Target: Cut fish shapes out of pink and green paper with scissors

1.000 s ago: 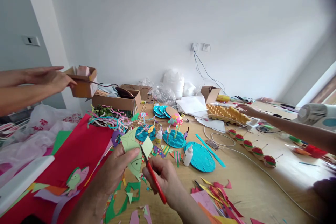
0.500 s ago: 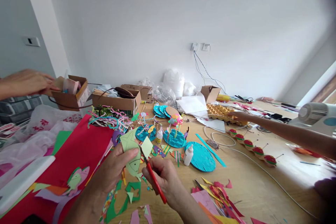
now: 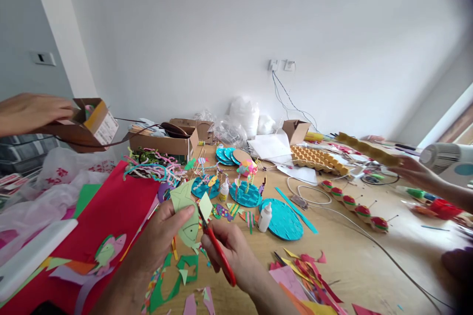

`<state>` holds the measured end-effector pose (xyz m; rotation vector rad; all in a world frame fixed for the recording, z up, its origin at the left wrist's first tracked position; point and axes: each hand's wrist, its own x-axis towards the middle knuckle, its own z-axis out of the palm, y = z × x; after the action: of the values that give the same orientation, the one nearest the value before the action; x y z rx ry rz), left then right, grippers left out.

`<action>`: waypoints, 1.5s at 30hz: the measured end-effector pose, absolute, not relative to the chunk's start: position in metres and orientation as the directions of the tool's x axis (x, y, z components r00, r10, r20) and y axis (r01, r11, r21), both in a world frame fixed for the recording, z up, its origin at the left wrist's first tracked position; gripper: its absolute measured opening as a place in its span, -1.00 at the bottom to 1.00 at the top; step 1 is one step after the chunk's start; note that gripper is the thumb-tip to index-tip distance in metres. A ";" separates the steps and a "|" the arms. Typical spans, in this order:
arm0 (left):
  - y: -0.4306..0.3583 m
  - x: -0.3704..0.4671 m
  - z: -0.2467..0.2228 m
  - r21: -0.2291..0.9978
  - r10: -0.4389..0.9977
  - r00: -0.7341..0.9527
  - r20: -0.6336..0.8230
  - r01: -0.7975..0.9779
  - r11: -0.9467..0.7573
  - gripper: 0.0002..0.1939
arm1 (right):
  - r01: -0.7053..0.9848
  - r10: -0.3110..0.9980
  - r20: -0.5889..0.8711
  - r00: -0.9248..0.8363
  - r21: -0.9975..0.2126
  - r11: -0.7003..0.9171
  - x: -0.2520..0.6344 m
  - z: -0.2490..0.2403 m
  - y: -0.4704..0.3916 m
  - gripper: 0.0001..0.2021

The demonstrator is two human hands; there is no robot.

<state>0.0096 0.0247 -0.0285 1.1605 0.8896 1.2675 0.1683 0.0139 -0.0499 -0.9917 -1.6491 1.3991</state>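
My left hand [image 3: 166,229] pinches a sheet of light green paper [image 3: 187,231] with a fish outline drawn on it, thumb on top. In my right hand [image 3: 231,251] are red-handled scissors [image 3: 220,256], their blades at the right edge of the paper. A pale green flap [image 3: 206,205] sticks out beside the blades, partly cut away from the sheet. Below my hands lie green paper offcuts [image 3: 190,268]. Just beyond are small decorated paper fish [image 3: 222,212] and a white glue bottle [image 3: 265,217] by a blue disc [image 3: 283,220].
Red paper [image 3: 99,216] covers the left side. Several red-and-green egg-carton pieces [image 3: 362,210] line the right. A co-worker's hand [image 3: 414,170] holds an egg-carton strip [image 3: 365,149]; another person's hand [image 3: 40,110] grips a cardboard box [image 3: 92,130]. A white cable [image 3: 369,229] crosses the table.
My hands stay nearly in place, the scissors shifting slightly. At right, a co-worker's hand has lifted an egg-carton strip away from the stack. At left, the cardboard box has been tilted and pulled leftward.
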 end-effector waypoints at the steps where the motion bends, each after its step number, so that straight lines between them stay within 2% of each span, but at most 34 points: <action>1: 0.025 0.010 -0.028 0.971 0.985 0.135 0.109 -0.225 -0.076 -0.80 | 0.088 0.902 0.060 -0.427 -0.990 0.108 0.168 -0.050 0.014 -0.77; 12: 0.023 0.009 -0.029 0.980 0.982 0.129 0.141 -0.157 -0.120 -0.74 | 0.117 0.909 0.091 -0.407 -0.982 0.150 0.169 -0.050 0.014 -0.70; 18: 0.024 0.010 -0.028 0.976 0.982 0.135 0.130 -0.195 -0.102 -0.73 | 0.114 0.906 0.110 -0.410 -0.979 0.171 0.169 -0.048 0.013 -0.64; 27: 0.023 0.008 -0.025 0.971 0.982 0.155 0.109 -0.227 -0.072 -0.78 | 0.131 0.911 0.086 -0.402 -0.980 0.151 0.169 -0.053 0.014 -0.65; 39: 0.026 0.006 -0.030 0.968 0.978 0.187 0.095 -0.246 -0.047 -0.70 | 0.120 0.916 0.110 -0.386 -0.978 0.168 0.167 -0.053 0.014 -0.62; 45: 0.027 0.005 -0.031 0.965 0.976 0.197 0.095 -0.259 -0.042 -0.73 | 0.122 0.917 0.103 -0.386 -0.979 0.161 0.168 -0.051 0.014 -0.67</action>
<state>0.0050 0.0271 -0.0308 1.1597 0.8357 1.2140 0.1678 0.0138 -0.0514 -1.0075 -1.6691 1.3041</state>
